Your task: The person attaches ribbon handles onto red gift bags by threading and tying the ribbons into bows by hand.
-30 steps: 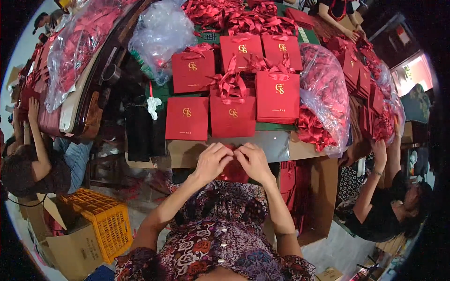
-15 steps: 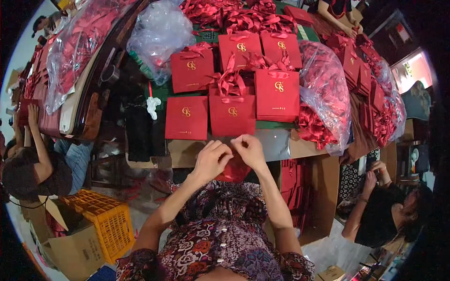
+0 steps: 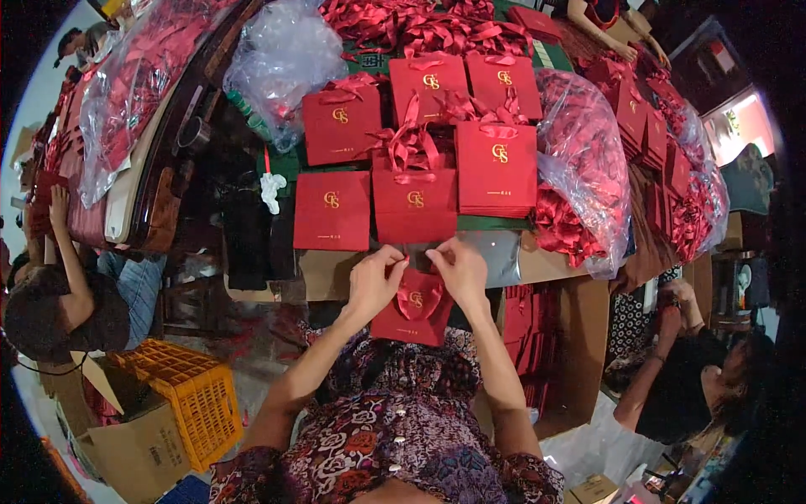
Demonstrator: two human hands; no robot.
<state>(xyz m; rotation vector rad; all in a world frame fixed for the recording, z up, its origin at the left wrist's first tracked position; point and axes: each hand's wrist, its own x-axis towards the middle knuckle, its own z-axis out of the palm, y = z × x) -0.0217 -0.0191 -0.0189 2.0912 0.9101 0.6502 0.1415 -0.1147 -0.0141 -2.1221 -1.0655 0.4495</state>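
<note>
The left hand (image 3: 375,281) pinches at the upper left edge of a small red paper bag with a gold monogram (image 3: 410,326), though whether paper or ribbon lies between thumb and finger is too small to tell. The right hand (image 3: 463,273) curls thumb and fingers together at the bag's upper right; its grip cannot be made out. The bag is between and below the 2 hands, in front of the person's body, by the table's front edge.

A glossy red satin ribbon (image 3: 422,306) already loops down its face; whether both ends are fixed is not visible. Of 6 groups of similar bags on the table, 5 show ribbon; the flat front-left red bag stack (image 3: 332,223) shows none, so work seems left there. Loose red ribbons (image 3: 470,38) lie heaped behind.

The front stacks crowd the space just beyond the fingertips, and a clear plastic sack of red ribbon (image 3: 583,164) hems in the right side.
</note>
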